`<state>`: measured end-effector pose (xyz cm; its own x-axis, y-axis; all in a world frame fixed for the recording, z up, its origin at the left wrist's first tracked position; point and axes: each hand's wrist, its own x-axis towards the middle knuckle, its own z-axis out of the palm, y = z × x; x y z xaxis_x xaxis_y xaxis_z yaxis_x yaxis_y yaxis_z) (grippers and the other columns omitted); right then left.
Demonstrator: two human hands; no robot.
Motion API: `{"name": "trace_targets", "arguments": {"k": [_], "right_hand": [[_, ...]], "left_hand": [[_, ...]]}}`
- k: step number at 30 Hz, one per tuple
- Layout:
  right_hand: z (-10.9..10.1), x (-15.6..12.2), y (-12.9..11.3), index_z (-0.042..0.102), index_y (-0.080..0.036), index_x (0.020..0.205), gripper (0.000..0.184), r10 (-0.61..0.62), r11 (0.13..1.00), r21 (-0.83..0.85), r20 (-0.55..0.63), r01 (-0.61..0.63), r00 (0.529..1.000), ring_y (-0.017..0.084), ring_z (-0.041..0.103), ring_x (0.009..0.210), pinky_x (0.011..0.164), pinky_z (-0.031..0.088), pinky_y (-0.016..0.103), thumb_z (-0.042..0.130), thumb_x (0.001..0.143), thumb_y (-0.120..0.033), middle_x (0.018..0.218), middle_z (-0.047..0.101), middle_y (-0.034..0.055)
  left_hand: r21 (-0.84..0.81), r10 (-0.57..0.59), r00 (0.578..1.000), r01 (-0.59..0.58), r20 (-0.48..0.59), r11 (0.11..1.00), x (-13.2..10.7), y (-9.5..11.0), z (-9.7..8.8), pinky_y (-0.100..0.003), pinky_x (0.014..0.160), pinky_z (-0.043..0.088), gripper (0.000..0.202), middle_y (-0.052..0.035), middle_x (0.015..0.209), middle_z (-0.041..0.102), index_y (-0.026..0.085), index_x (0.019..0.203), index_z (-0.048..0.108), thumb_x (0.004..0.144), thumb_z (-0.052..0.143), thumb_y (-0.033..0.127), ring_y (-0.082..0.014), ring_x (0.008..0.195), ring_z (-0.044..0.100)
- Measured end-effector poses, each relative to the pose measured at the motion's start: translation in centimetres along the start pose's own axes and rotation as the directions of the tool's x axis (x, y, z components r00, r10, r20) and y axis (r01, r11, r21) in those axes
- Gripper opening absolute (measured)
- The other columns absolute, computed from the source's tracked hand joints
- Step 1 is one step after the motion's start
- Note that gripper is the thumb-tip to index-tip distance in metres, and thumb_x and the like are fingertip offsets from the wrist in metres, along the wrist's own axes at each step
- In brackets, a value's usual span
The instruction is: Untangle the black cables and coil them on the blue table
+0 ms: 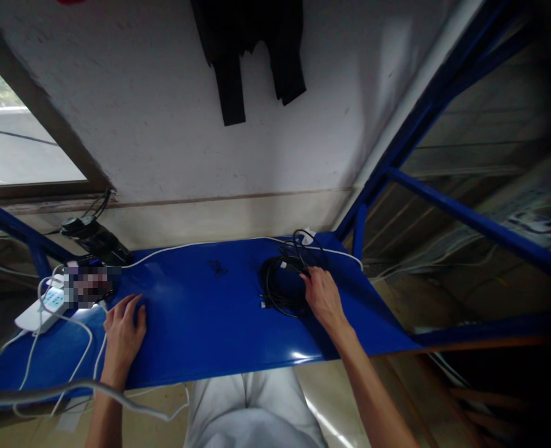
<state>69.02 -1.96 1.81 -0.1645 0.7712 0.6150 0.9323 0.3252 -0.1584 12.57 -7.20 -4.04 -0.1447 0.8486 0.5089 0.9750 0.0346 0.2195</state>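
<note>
A coil of black cable (275,287) lies on the right part of the blue tabletop (201,336), with a small white tag on it. My right hand (322,297) is closed on a part of this cable at the coil's right side, and loops rise behind the fingers. On the left, my left hand (124,323) rests on the tabletop, slightly curled, thumb apart and nothing in it. Close to its fingertips is a blurred-out object (89,283). White cords run beside the left wrist.
A white power strip (46,308) with cords sits at the left end. Behind it stands a dark device (96,239). A white cable (201,243) runs along the back edge by the wall. Blue frame bars (399,140) rise at the right, and dark clothing (252,37) hangs above.
</note>
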Motion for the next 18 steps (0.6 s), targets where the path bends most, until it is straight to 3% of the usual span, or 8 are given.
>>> {"name": "trace_targets", "arguments": {"k": [5, 9, 11, 13, 16, 18], "right_hand": [[-3.1, 1.5, -3.1, 0.068, -0.016, 0.107, 0.032, -0.064, 0.998, 0.017, -0.031, 0.065, 0.997, 0.030, 0.062, 0.088, 0.081, 0.048, 0.044, 0.041, 0.115, -0.033, 0.096, 0.070, 0.0162], [-4.1, 1.2, -8.3, 0.067, -0.017, 0.111, 0.021, -0.225, 0.961, 0.144, -0.083, 0.236, 0.971, 0.024, 0.058, 0.081, 0.076, 0.043, 0.039, 0.049, 0.114, -0.027, 0.089, 0.069, 0.0096], [-3.7, 0.6, -11.2, 0.066, -0.017, 0.113, 0.014, -0.311, 0.917, 0.228, -0.098, 0.326, 0.945, 0.022, 0.058, 0.080, 0.076, 0.042, 0.038, 0.054, 0.112, -0.024, 0.088, 0.069, 0.0077], [-2.7, -0.3, -13.9, 0.066, -0.017, 0.117, 0.014, -0.367, 0.880, 0.290, -0.090, 0.377, 0.926, 0.023, 0.059, 0.084, 0.079, 0.044, 0.038, 0.056, 0.112, -0.025, 0.092, 0.071, 0.0078], [-1.0, -2.0, -16.9, 0.066, -0.016, 0.122, 0.017, -0.407, 0.862, 0.335, 0.013, 0.380, 0.913, 0.024, 0.061, 0.087, 0.081, 0.045, 0.040, 0.057, 0.111, -0.025, 0.096, 0.071, 0.0084], [0.0, -3.2, -18.0, 0.066, -0.016, 0.122, 0.017, -0.417, 0.865, 0.349, 0.100, 0.360, 0.904, 0.025, 0.061, 0.088, 0.081, 0.046, 0.040, 0.057, 0.110, -0.022, 0.096, 0.070, 0.0084]], "left_hand": [[-0.102, 0.043, 0.999, -0.043, 0.001, 0.994, 0.2, 1.6, -1.4, -0.055, 0.119, 0.040, 0.040, -0.0130, 0.141, 0.068, 0.021, 0.137, 0.068, 0.106, 0.049, 0.040, -0.0350, 0.132, 0.057], [-0.382, -0.069, 0.997, 0.075, 0.029, 0.921, 0.0, 6.2, -2.9, -0.051, 0.116, 0.047, 0.040, -0.0122, 0.131, 0.072, 0.022, 0.131, 0.071, 0.104, 0.055, 0.049, -0.0323, 0.124, 0.065], [-0.596, -0.135, 0.973, 0.223, 0.189, 0.772, -0.6, 9.7, -3.7, -0.045, 0.105, 0.055, 0.049, -0.0109, 0.123, 0.076, 0.024, 0.139, 0.067, 0.102, 0.062, 0.054, -0.0282, 0.110, 0.071], [-0.763, 0.010, 0.911, 0.340, 0.413, 0.549, -1.6, 13.4, -4.3, -0.041, 0.095, 0.058, 0.060, -0.0127, 0.114, 0.078, 0.021, 0.148, 0.062, 0.102, 0.061, 0.059, -0.0261, 0.097, 0.074], [-0.821, 0.192, 0.807, 0.506, 0.559, 0.265, -3.2, 17.7, -4.4, -0.039, 0.082, 0.059, 0.076, -0.0128, 0.094, 0.077, 0.014, 0.154, 0.057, 0.099, 0.062, 0.066, -0.0250, 0.082, 0.073], [-0.781, 0.151, 0.768, 0.593, 0.622, 0.198, -4.2, 19.0, -4.0, -0.038, 0.083, 0.058, 0.069, -0.0078, 0.080, 0.074, 0.014, 0.149, 0.062, 0.097, 0.069, 0.060, -0.0232, 0.077, 0.071]]}}
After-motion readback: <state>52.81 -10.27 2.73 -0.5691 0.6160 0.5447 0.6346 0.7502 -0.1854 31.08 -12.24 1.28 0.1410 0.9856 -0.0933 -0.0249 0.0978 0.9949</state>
